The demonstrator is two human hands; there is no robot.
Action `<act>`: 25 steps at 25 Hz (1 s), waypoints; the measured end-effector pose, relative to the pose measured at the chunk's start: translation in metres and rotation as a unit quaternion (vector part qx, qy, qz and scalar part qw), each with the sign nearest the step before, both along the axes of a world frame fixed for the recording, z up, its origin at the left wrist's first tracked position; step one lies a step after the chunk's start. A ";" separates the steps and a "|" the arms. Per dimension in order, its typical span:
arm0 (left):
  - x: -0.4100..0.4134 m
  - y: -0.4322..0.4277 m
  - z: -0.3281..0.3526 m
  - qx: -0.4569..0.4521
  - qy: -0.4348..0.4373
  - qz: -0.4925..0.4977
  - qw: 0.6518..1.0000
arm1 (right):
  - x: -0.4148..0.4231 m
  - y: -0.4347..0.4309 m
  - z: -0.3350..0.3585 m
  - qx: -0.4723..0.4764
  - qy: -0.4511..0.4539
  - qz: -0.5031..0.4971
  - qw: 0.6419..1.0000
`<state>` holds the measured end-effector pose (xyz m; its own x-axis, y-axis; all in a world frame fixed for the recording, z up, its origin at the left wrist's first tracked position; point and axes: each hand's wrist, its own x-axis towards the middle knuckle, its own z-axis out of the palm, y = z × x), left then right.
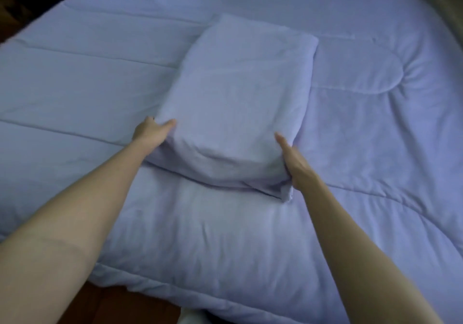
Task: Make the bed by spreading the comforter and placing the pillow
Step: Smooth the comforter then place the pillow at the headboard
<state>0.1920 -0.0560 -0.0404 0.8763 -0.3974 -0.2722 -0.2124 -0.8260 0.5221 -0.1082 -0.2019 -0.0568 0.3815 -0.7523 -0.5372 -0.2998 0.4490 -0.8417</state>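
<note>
Comforter [375,123]: left hand [150,132], right hand [294,161] hold pillow [238,93] edges

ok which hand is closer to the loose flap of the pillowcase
Right. The right hand grips the pillow directly beside the flap; the left hand grips the other near corner, across the pillow's width.

This looks like a bedroom in a home: a lilac quilted comforter [363,128] lies spread wide, a matching pillow [233,93] rests on it, and reddish-brown floor [112,306] shows at the near edge.
</note>
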 end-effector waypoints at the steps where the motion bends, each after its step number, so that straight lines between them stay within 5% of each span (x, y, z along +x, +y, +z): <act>1: 0.004 0.000 -0.001 0.024 -0.013 -0.010 1.000 | 0.012 0.006 0.002 0.001 -0.011 -0.012 1.000; 5: 0.003 -0.002 0.018 0.072 -0.054 -0.144 0.985 | 0.020 0.013 0.020 -0.060 0.027 -0.064 0.996; 9: -0.001 0.029 0.064 -0.026 0.040 -0.177 0.983 | -0.004 0.022 0.068 -0.048 0.050 -0.020 0.997; 13: -0.037 0.109 0.071 0.026 0.065 -0.203 0.977 | -0.057 0.066 0.073 0.055 0.102 0.101 0.988; 16: -0.071 0.194 0.034 0.115 0.066 -0.204 0.970 | -0.093 0.108 0.051 0.193 0.162 0.224 0.941; 18: -0.080 0.229 0.016 0.097 0.030 -0.183 0.978 | -0.104 0.120 0.040 0.210 0.190 0.268 0.921; 20: -0.079 0.228 0.011 0.071 -0.097 -0.210 0.970 | -0.098 0.123 0.041 0.161 0.209 0.241 0.934; 22: -0.076 0.200 0.014 0.057 -0.234 -0.344 0.908 | -0.080 0.123 0.042 0.035 0.233 0.138 0.962; 25: -0.059 0.149 0.004 0.099 -0.249 -0.487 0.831 | -0.039 0.128 0.041 -0.271 0.269 -0.011 0.924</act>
<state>0.1334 0.0929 -0.0368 0.1889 -0.9752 -0.1156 -0.9799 -0.1949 0.0430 -0.1467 -0.0736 -0.0154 0.1496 -0.9708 -0.1874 -0.7362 0.0172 -0.6765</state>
